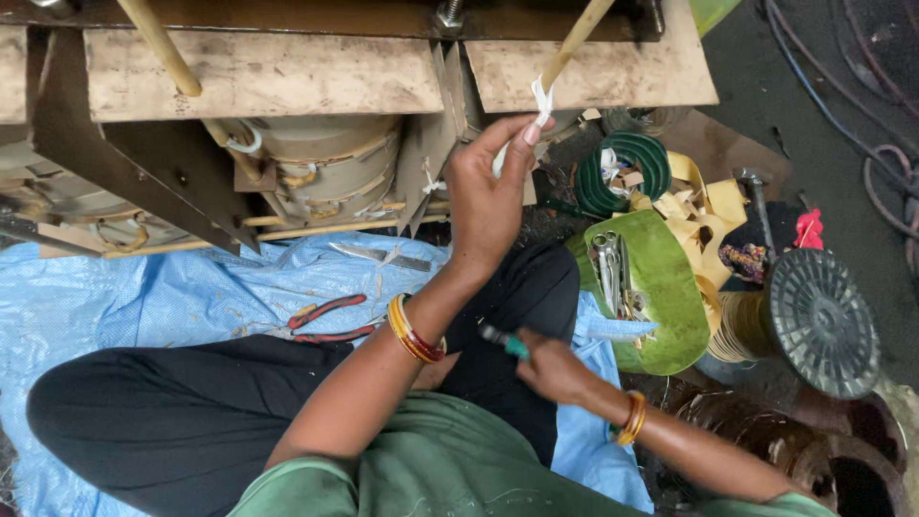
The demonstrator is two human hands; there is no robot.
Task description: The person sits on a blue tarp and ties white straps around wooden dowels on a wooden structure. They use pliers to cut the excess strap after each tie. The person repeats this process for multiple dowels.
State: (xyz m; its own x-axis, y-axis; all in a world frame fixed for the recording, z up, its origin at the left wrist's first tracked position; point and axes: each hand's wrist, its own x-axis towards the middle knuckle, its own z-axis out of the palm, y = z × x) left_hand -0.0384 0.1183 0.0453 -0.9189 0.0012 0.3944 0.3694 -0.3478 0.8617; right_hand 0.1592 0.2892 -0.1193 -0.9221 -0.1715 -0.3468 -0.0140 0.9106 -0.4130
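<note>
My left hand (488, 191) is raised in front of a large wound coil assembly (325, 163), with thumb and forefinger pinched on a white cloth strip (542, 101). The strip is tied around a tan paper-wrapped rod (574, 43) that slants up to the right. My right hand (555, 369) rests low by my lap and grips a small tool with a green handle (505, 342). Both wrists wear orange and red bangles. I sit with my legs in black trousers on a blue plastic sheet (115, 297).
Red-handled pliers (325, 321) and a metal blade (378, 254) lie on the sheet. To the right are a green tray (670, 316) holding scissors, a green tape coil (627, 168), yellow paper scraps, a hammer (756, 191) and a black-flanged spool (818, 321). Brown pressboard plates (258, 72) cap the coils.
</note>
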